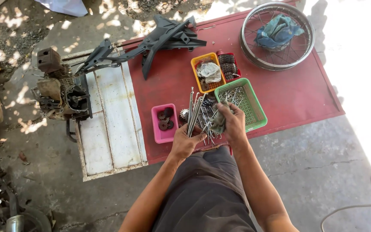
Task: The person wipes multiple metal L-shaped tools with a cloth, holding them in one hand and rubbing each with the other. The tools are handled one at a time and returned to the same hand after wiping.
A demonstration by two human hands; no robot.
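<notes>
My left hand (185, 141) has its grip clenched around a bundle of thin metal spokes (194, 112) that stands up and fans slightly away from me. My right hand (233, 122) grips a crumpled grey rag (219, 122), pressed against more spokes lying loose on the red desk (288, 92). Just left of the bundle sits a pink tray (159, 134) with dark gears in it. Just beyond my right hand is a green basket (257, 112), and past that a yellow basket (199, 62) holding a pale cloth. Further off lie black plastic panels (164, 38) and, to the right, a spoked wheel rim (247, 45) with a blue cloth inside
</notes>
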